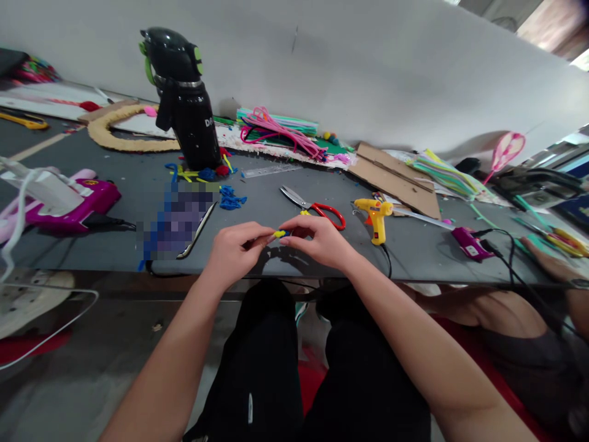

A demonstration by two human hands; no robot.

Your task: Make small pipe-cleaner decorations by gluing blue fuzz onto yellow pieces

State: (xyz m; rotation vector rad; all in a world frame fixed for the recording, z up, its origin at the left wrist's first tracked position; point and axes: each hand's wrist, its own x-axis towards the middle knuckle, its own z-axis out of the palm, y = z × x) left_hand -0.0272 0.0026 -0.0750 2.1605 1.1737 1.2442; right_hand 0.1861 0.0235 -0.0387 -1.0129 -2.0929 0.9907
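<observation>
Presently, left hand (234,248) and right hand (318,240) hover at the grey table's (414,270) near edge. Both pinch a short yellow-blue fuzzy wire (279,234) between them.

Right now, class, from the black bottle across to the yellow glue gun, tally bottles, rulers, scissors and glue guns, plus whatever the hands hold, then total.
Black bottle: 1
Clear ruler: 1
Red-handled scissors: 1
Yellow glue gun: 1
Yellow-and-blue piece, pinched between left hand and right hand: 1
Total: 5

Matt grey worktop (285,258) before me; glossy black plastic bottle (186,101); scissors (313,205) with bright metal blades, red plastic handles; fuzzy pink pipe cleaners (280,132); rough brown cardboard (396,178).
</observation>
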